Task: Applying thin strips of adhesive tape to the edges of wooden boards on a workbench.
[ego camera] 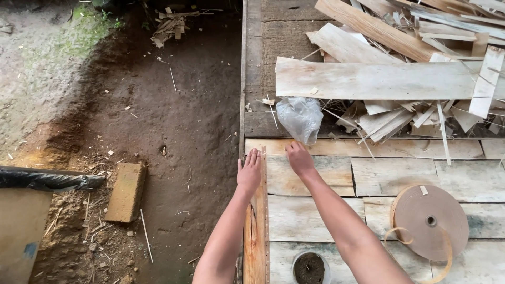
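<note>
My left hand (250, 171) lies flat, fingers spread, on the far end of a long narrow wooden strip (256, 231) that runs along the left edge of a plank platform (400, 173). My right hand (299, 158) reaches forward over the planks with its fingertips touching the bottom of a crumpled clear plastic bag (300, 118). Whether the fingers pinch the bag is hard to tell.
A heap of thin wood offcuts and boards (389, 79) fills the back right. A roll of brown tape (430, 221) lies at the right, a small round container (309, 267) near my arms. Bare dirt ground (158, 121) with a brick-like block (126, 192) lies left.
</note>
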